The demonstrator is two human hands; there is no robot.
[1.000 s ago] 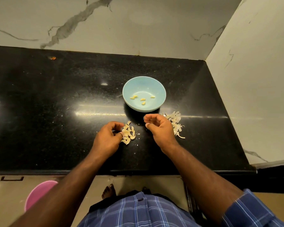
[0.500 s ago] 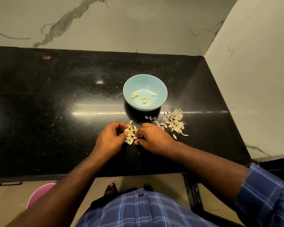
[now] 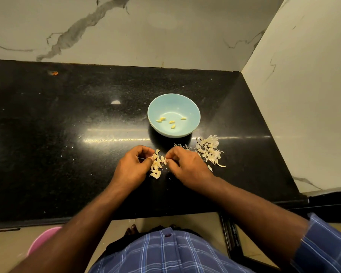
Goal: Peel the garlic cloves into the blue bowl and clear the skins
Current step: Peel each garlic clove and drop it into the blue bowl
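A light blue bowl stands on the black counter and holds several peeled yellow cloves. In front of it lies a small pile of unpeeled garlic cloves. My left hand sits at the pile's left side, fingers curled, thumb and forefinger pinching at the cloves. My right hand is at the pile's right side and pinches one pale clove between thumb and fingertips. A heap of papery skins lies just right of my right hand.
The black granite counter ends against marble walls at the back and right. Its front edge is close to my body. A small orange scrap lies far back left. A pink tub stands on the floor below left.
My right hand has moved left from the skin heap to the clove pile and closed on a clove. My left hand has stayed at the pile.
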